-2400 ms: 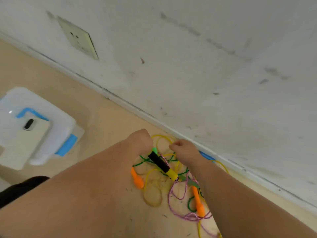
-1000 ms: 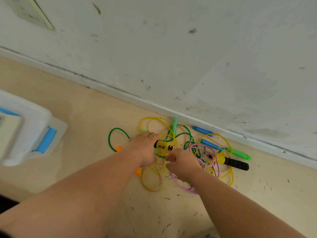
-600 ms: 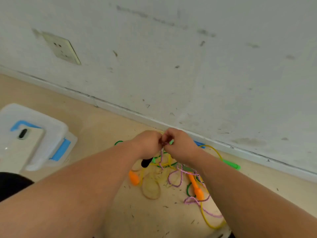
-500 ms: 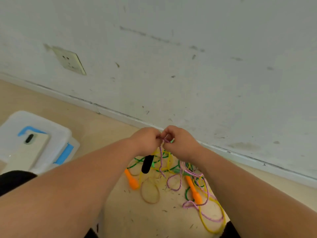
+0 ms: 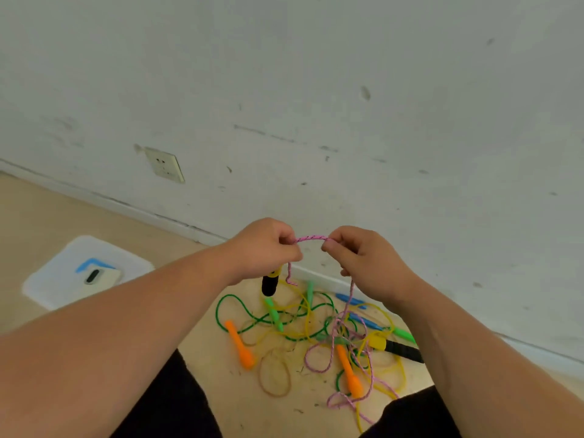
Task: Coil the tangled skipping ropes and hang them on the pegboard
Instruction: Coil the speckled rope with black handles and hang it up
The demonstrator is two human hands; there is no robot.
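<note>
A pink braided rope (image 5: 311, 238) arches between my two raised hands. My left hand (image 5: 264, 249) pinches one side of it and also grips a black and yellow handle (image 5: 269, 283) that hangs below the fist. My right hand (image 5: 363, 260) pinches the other side, and the pink rope drops from it into the tangle (image 5: 316, 330) on the floor. That tangle mixes green, yellow and pink ropes with orange handles (image 5: 239, 344), green handles (image 5: 274, 312), blue handles (image 5: 350, 300) and a second black and yellow handle (image 5: 395, 346). No pegboard is in view.
A white plastic box lid (image 5: 79, 270) with a blue clip lies on the floor at left, with a phone (image 5: 99, 277) on it. The scuffed white wall (image 5: 316, 105) carries a socket (image 5: 164, 165). My dark trouser legs (image 5: 170, 403) frame the pile.
My hands rose from the pile and drew apart, stretching a short span of pink rope between them. The black and yellow handle came up in my left hand. The view tilted up.
</note>
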